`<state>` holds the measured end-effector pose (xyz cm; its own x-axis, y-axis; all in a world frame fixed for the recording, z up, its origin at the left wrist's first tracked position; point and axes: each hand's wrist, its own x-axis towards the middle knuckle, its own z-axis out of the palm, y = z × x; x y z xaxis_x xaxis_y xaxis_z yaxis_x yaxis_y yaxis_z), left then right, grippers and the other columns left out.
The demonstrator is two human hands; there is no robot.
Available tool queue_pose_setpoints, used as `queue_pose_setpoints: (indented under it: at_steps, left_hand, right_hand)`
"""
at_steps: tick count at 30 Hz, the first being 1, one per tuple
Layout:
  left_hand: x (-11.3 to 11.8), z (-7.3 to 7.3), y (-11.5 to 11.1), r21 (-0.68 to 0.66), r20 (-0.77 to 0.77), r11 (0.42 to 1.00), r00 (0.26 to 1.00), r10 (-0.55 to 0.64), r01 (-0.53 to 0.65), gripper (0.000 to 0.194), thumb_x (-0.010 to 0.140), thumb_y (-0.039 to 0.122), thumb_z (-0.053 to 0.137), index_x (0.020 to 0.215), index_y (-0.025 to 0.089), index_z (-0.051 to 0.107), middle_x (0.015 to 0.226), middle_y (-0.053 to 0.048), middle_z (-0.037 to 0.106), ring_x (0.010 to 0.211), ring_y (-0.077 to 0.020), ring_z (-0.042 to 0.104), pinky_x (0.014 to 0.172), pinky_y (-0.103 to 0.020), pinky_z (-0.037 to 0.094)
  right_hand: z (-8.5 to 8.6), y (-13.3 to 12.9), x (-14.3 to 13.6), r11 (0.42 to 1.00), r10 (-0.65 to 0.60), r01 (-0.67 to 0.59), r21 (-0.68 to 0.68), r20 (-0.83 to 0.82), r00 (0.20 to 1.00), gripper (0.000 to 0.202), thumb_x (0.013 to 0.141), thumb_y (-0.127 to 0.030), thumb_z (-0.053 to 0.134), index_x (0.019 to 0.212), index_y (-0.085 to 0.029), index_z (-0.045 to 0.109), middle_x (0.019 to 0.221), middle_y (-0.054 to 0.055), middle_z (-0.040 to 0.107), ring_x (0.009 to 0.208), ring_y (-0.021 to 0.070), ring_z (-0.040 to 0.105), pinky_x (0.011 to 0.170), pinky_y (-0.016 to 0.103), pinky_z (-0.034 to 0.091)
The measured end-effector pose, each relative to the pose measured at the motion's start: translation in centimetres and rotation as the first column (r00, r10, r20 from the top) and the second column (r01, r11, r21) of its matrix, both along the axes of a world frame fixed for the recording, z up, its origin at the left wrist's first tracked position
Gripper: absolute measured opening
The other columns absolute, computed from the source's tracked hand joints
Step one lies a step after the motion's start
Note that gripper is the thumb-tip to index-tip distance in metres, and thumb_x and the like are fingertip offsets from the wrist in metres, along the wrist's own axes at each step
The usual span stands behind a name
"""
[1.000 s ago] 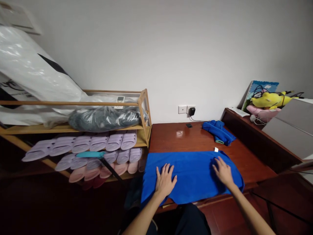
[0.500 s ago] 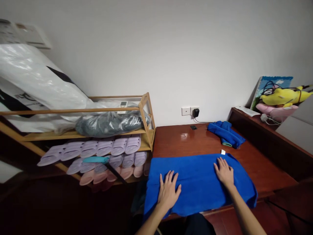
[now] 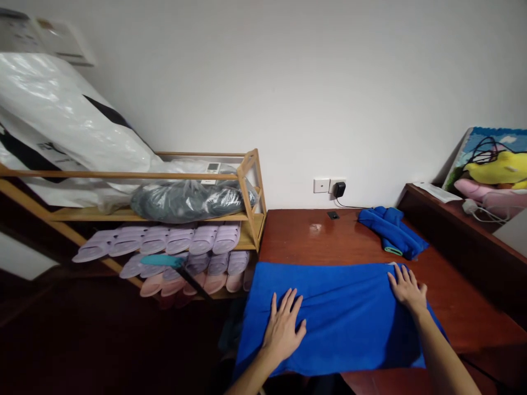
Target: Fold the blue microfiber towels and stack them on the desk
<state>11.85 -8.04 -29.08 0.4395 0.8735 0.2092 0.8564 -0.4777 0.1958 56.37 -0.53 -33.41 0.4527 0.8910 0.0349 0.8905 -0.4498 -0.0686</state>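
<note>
Blue cloth (image 3: 346, 323) lies under left hand (image 3: 284, 332) and right hand (image 3: 411, 293), fingers (image 3: 297, 309) of both apart

The head camera looks forward and down from above and behind the fingers of the left hand (image 3: 284, 328) and right hand (image 3: 409, 292), near enough to show both whole, low in the view, with forearms (image 3: 444, 351) entering from the bottom edge. Beyond the fingers it faces a wall (image 3: 288, 104); leftward it takes in a rack (image 3: 181, 176), rightward a raised ledge (image 3: 461, 249).
</note>
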Motion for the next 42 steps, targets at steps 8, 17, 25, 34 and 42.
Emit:
queue_pose_setpoints:
  at_steps: [8,17,25,34,42]
  left_hand:
    - [1.1,-0.6,0.7,0.029,0.014,0.999,0.999,0.034,-0.034,0.057,0.085,0.027,0.045,0.140,0.021,0.036,0.150,-0.009,0.032,0.138,-0.0268,0.024,0.111,-0.059,0.011]
    - [1.2,-0.3,0.4,0.043,0.030,0.998,0.999,0.040,-0.041,0.052,0.087,0.030,0.043,0.138,0.019,0.041,0.148,-0.011,0.035,0.137,-0.0280,0.026,0.111,-0.060,0.012]
    - [1.2,0.3,-0.7,-0.015,-0.025,0.999,0.999,0.041,-0.041,0.056,0.089,0.032,0.040,0.143,0.022,0.034,0.152,-0.008,0.026,0.140,-0.0302,0.019,0.109,-0.062,0.012]
    - [-1.0,0.9,-2.1,-0.016,-0.020,1.000,1.000,-0.008,0.008,0.054,0.094,0.050,0.030,0.144,0.030,0.029,0.153,-0.005,0.024,0.139,-0.0303,0.020,0.109,-0.062,0.010]
    - [-1.8,-0.2,0.3,-0.050,-0.058,0.997,0.997,0.054,-0.057,0.061,0.091,0.053,0.036,0.146,0.030,0.023,0.154,-0.007,0.021,0.140,-0.0317,0.017,0.108,-0.064,0.009]
  right_hand:
    - [4.4,-2.5,-12.8,0.905,0.120,-0.143,0.400,0.083,0.989,0.056,0.096,-0.038,0.017,0.146,-0.016,0.024,0.153,0.016,0.017,0.139,0.0278,0.018,0.102,0.057,0.024]
    - [1.4,-11.1,-18.8,0.861,0.480,-0.466,0.203,-0.022,0.877,0.061,0.091,-0.058,0.026,0.144,-0.029,0.029,0.151,0.006,0.028,0.137,0.0242,0.026,0.105,0.049,0.028]
    - [-1.1,-12.4,-2.3,0.981,0.185,-0.186,0.059,0.023,0.983,0.066,0.088,-0.061,0.014,0.146,-0.030,0.023,0.153,-0.001,0.021,0.140,0.0180,0.015,0.106,0.045,0.025]
    - [-0.1,-11.2,-2.7,0.976,0.152,-0.175,0.131,0.165,0.974,0.068,0.088,-0.058,0.015,0.145,-0.024,0.026,0.152,0.009,0.023,0.138,0.0239,0.020,0.105,0.053,0.024]
    - [-2.0,-10.0,-3.7,0.982,0.174,-0.179,0.058,0.095,0.980,0.066,0.088,-0.063,0.016,0.146,-0.033,0.021,0.154,-0.001,0.021,0.140,0.0185,0.014,0.105,0.046,0.025]
